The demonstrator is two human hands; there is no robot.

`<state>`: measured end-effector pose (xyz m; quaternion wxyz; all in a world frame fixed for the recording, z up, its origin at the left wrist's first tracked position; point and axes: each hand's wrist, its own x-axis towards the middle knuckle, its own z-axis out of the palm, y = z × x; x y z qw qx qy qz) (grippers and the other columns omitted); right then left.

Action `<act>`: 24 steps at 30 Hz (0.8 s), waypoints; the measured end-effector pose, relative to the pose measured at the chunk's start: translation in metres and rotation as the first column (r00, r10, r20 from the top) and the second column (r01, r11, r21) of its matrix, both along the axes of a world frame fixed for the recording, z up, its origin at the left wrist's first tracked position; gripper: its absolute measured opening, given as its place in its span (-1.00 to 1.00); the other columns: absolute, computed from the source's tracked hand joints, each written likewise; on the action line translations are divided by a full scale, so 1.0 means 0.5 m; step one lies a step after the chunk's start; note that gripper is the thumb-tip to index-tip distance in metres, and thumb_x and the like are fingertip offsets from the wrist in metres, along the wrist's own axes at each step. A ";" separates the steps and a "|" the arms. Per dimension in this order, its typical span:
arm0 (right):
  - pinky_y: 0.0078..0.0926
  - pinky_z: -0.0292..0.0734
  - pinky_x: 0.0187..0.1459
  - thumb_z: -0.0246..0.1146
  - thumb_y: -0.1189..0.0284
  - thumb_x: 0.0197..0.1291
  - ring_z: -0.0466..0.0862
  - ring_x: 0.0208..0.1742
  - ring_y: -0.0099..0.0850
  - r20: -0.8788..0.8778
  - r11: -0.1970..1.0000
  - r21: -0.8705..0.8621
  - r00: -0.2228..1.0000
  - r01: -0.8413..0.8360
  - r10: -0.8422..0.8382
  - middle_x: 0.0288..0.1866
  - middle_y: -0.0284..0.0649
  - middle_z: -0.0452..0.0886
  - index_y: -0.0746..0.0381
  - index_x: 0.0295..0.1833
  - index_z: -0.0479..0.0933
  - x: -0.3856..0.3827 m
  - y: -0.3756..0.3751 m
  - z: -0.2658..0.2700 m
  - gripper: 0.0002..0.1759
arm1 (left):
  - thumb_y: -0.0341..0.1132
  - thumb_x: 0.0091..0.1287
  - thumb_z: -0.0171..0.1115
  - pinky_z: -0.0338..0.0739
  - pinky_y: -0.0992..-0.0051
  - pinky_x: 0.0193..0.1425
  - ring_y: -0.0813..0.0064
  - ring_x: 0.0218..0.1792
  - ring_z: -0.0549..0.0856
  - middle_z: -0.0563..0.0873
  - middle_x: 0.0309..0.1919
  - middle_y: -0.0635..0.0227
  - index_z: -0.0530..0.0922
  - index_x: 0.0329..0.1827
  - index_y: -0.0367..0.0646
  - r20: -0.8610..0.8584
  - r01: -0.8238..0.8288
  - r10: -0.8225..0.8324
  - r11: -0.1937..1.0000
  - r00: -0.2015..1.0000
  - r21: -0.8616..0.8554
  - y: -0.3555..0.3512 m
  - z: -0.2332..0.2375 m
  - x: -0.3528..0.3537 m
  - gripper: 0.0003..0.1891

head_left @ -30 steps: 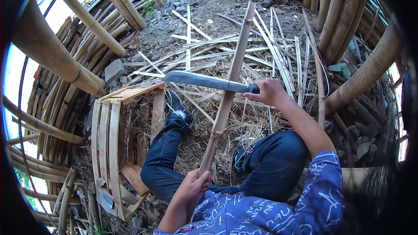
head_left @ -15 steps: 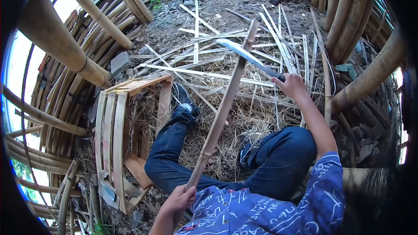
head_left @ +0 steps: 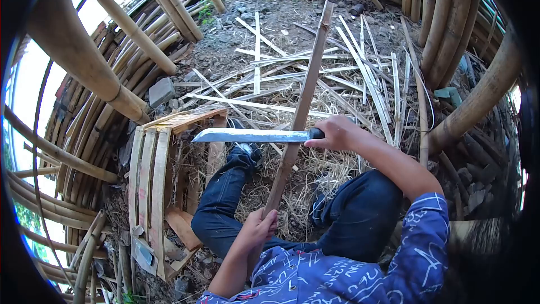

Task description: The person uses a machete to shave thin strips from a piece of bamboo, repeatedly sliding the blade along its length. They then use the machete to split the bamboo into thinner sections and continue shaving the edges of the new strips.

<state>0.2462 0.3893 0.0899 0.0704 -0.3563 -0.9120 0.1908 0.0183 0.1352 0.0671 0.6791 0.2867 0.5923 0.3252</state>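
Observation:
My right hand [head_left: 336,132] is closed round the black handle of a machete [head_left: 253,135]. The long blade points left and lies across a bamboo strip [head_left: 306,90], overlapping it around its middle. My left hand [head_left: 259,226] grips that strip near its lower end, close to my lap. From there the strip slants up and away to the right, its far end above the ground litter. Below the blade, my legs in dark jeans [head_left: 360,214] are bent on either side of the strip.
A wooden crate [head_left: 151,180] lies on its side at my left. Thin split bamboo strips [head_left: 247,101] and curly shavings [head_left: 298,191] cover the ground ahead. Thick bamboo poles [head_left: 101,73] stand left and right. A grey block [head_left: 161,92] sits behind the crate.
My right hand has drawn the machete down the strip toward me, and its blade has turned to point left. My left hand, still gripping the strip, has moved slightly up and right.

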 end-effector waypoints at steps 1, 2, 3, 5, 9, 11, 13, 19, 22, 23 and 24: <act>-0.15 0.57 -0.31 0.20 -0.27 0.15 0.68 -0.44 -0.08 0.003 1.000 -0.008 1.000 0.010 -0.010 -0.55 -0.04 0.62 0.23 -0.35 0.62 0.008 0.002 0.002 -0.31 | -0.18 0.55 0.03 0.22 0.68 -0.62 0.80 -0.64 0.30 0.37 -0.59 0.60 0.39 -0.29 -0.09 -0.027 0.007 -0.006 1.000 1.000 0.004 0.000 0.002 0.004 -0.76; -0.14 0.57 -0.31 0.18 -0.30 0.14 0.68 -0.43 -0.07 0.050 0.999 0.013 0.998 0.038 -0.039 -0.55 -0.04 0.62 0.22 -0.36 0.61 0.017 0.006 0.008 -0.29 | -0.18 0.55 0.03 0.22 0.68 -0.62 0.80 -0.64 0.30 0.37 -0.59 0.60 0.39 -0.29 -0.09 -0.024 0.017 -0.017 1.000 1.000 -0.001 -0.004 0.000 0.005 -0.76; -0.13 0.57 -0.31 0.15 -0.33 0.14 0.69 -0.42 -0.06 0.098 0.997 0.037 0.993 0.065 -0.069 -0.55 -0.04 0.62 0.21 -0.36 0.60 0.026 0.013 0.013 -0.27 | -0.19 0.55 0.04 0.23 0.68 -0.62 0.80 -0.64 0.31 0.38 -0.59 0.59 0.39 -0.29 -0.10 -0.004 0.019 -0.019 1.000 1.000 -0.013 -0.009 -0.004 0.005 -0.76; -0.13 0.57 -0.34 0.12 -0.40 0.10 0.69 -0.44 -0.08 0.056 0.988 0.118 0.993 0.100 -0.108 -0.58 -0.08 0.61 0.19 -0.40 0.58 0.054 0.028 -0.018 -0.23 | -0.20 0.55 0.04 0.24 0.67 -0.62 0.79 -0.64 0.31 0.39 -0.59 0.58 0.39 -0.29 -0.11 0.024 0.033 -0.032 0.999 0.999 -0.030 -0.016 -0.005 0.008 -0.76; -0.14 0.58 -0.36 0.09 -0.46 0.05 0.69 -0.47 -0.11 0.087 0.975 0.201 0.989 0.098 -0.117 -0.61 -0.13 0.60 0.17 -0.43 0.55 0.070 0.033 -0.024 -0.19 | -0.21 0.55 0.04 0.24 0.67 -0.61 0.78 -0.64 0.32 0.39 -0.60 0.58 0.39 -0.28 -0.12 0.080 0.021 -0.019 0.999 0.997 -0.031 -0.032 0.001 0.010 -0.77; -0.15 0.58 -0.38 0.07 -0.48 0.04 0.69 -0.48 -0.14 0.131 0.964 0.259 0.987 0.053 -0.090 -0.61 -0.14 0.59 0.16 -0.44 0.54 0.069 0.034 -0.030 -0.18 | -0.23 0.54 0.05 0.25 0.67 -0.61 0.79 -0.65 0.31 0.38 -0.60 0.59 0.39 -0.27 -0.13 0.097 0.024 -0.021 0.999 0.995 -0.035 -0.045 0.001 0.005 -0.78; -0.19 0.58 -0.41 0.08 -0.44 0.10 0.69 -0.51 -0.21 0.116 0.962 0.271 0.991 0.026 -0.060 -0.63 -0.15 0.58 0.15 -0.41 0.58 0.077 0.047 -0.022 -0.21 | -0.23 0.55 0.04 0.25 0.66 -0.60 0.78 -0.64 0.32 0.39 -0.60 0.58 0.40 -0.28 -0.14 0.072 0.004 0.003 0.996 0.997 -0.087 -0.068 0.008 -0.006 -0.77; -0.21 0.62 -0.28 0.10 -0.31 0.22 0.73 -0.37 -0.18 0.010 0.770 0.017 0.770 0.638 -0.638 -0.46 -0.09 0.69 0.23 -0.28 0.67 0.207 0.093 -0.061 -0.26 | -0.22 0.55 0.03 0.25 0.66 -0.57 0.76 -0.61 0.35 0.41 -0.59 0.57 0.41 -0.33 -0.16 0.066 0.015 0.001 0.972 0.998 -0.235 -0.228 0.020 -0.078 -0.74; -0.20 0.63 -0.25 0.10 -0.29 0.23 0.74 -0.35 -0.16 0.059 0.808 0.034 0.806 0.588 -0.589 -0.43 -0.06 0.71 0.25 -0.36 0.68 0.193 0.067 -0.064 -0.26 | -0.22 0.55 0.03 0.26 0.66 -0.55 0.76 -0.60 0.34 0.39 -0.59 0.58 0.41 -0.30 -0.16 0.073 0.002 0.015 0.972 0.997 -0.234 -0.222 0.018 -0.077 -0.74; -0.21 0.63 -0.25 0.10 -0.29 0.23 0.74 -0.35 -0.16 0.080 0.828 0.001 0.825 0.561 -0.559 -0.44 -0.05 0.70 0.26 -0.39 0.67 0.184 0.059 -0.057 -0.25 | -0.22 0.55 0.03 0.26 0.66 -0.55 0.76 -0.60 0.33 0.38 -0.59 0.59 0.41 -0.30 -0.16 0.048 -0.006 0.017 0.973 0.999 -0.231 -0.212 0.014 -0.076 -0.75; -0.21 0.61 -0.29 0.10 -0.29 0.24 0.73 -0.38 -0.17 0.135 0.855 0.026 0.846 0.518 -0.517 -0.45 -0.06 0.70 0.27 -0.32 0.67 0.174 0.064 -0.055 -0.25 | -0.21 0.55 0.02 0.24 0.66 -0.56 0.77 -0.61 0.32 0.37 -0.59 0.60 0.40 -0.29 -0.15 0.054 0.006 0.004 0.983 0.999 -0.185 -0.201 -0.008 -0.077 -0.75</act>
